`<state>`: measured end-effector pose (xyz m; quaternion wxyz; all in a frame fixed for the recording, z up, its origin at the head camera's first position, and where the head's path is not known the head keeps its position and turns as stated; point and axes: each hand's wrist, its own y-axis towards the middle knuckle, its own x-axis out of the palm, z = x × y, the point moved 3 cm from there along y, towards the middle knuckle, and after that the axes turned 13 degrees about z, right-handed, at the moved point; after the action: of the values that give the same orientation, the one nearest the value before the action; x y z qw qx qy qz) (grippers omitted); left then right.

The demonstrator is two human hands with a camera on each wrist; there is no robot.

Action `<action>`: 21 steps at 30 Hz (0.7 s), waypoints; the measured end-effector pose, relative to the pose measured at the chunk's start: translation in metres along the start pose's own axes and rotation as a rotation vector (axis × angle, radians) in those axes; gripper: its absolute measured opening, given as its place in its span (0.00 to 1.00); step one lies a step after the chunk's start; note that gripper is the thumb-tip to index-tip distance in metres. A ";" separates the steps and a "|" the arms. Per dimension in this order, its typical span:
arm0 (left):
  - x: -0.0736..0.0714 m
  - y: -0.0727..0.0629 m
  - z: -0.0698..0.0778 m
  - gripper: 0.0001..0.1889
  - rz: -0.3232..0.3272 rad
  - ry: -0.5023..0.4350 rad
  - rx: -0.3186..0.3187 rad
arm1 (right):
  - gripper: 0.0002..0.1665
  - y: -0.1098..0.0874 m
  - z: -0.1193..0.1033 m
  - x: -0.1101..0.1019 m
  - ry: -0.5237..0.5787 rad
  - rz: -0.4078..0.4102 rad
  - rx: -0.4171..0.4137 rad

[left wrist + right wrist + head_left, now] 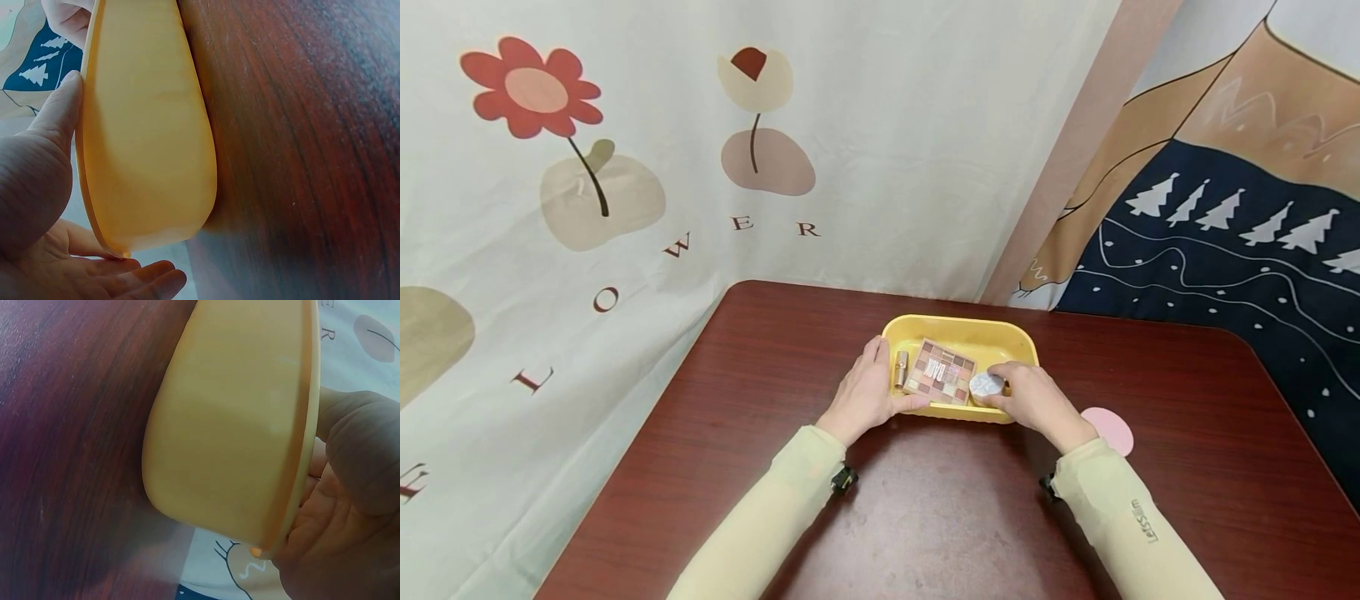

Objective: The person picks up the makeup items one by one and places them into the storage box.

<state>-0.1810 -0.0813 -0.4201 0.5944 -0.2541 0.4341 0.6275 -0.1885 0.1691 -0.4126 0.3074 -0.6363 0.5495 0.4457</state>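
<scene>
- On the dark red-brown surface (pixel 925 508), towards the far edge, sits a yellow tray (pixel 992 335), with both hands at it, apart from each other.
- The left hand (pixel 867 390) rests against the tray's near left corner, thumb along the near rim, fingers fairly straight beside the left end.
- The right hand (pixel 1036 395) comes over the right end and pinches a round container (pixel 986 383) with a pale marbled top, inside the tray.
- Just left of that container, a checkered palette (pixel 942 371) rests at a slant, "BACK" printed on it.
- A small brownish tube (pixel 901 372) lies at the tray's left end, beside the palette.
- Outside the tray, a pink disc (pixel 1111 429) lies on the surface, partly hidden by the right arm.
- Pale yellow sleeves (pixel 760 510) cover both arms.
- Behind hangs a white curtain (pixel 887 100) printed with flowers.
</scene>
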 end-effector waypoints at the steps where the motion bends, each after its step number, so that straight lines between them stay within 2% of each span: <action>1: 0.000 0.000 0.000 0.64 -0.002 0.001 -0.002 | 0.31 0.000 0.000 0.000 -0.002 0.000 -0.001; 13: 0.001 0.000 0.000 0.64 -0.006 0.000 -0.009 | 0.32 0.002 -0.002 0.002 -0.014 -0.016 0.011; 21: 0.001 0.000 0.000 0.64 -0.007 0.004 -0.009 | 0.30 0.005 -0.004 0.003 -0.052 -0.008 -0.029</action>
<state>-0.1814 -0.0813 -0.4209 0.5946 -0.2595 0.4315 0.6268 -0.1924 0.1635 -0.4130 0.3142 -0.6310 0.5324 0.4687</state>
